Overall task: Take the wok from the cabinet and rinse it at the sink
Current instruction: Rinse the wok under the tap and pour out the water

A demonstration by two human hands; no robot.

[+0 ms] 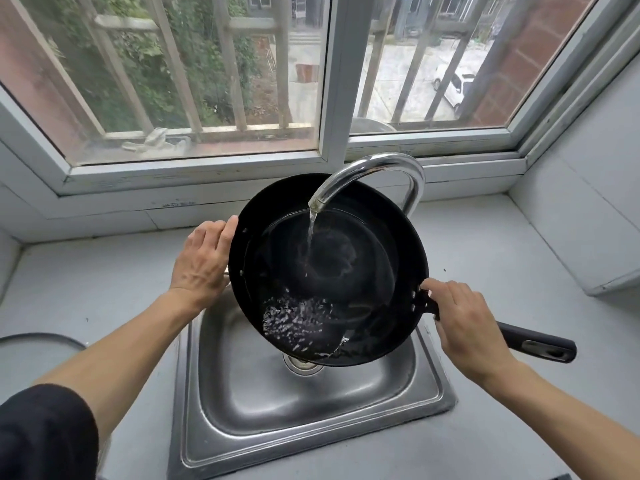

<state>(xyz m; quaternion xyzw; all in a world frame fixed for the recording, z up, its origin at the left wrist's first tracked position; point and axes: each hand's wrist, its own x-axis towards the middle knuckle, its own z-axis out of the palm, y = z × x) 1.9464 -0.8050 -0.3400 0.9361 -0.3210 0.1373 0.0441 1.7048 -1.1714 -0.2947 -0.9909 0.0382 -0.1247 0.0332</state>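
Wok [346, 265] was a round, dark, smooth-looking pan, tilted over the shiny steel sink [311, 410] right under the curved chrome faucet [381, 168], water [310, 237] streaming in and pooling at the low edge. Left hand [202, 261] curled on the far rim, right hand [467, 327] wrapped around the black handle [533, 342].
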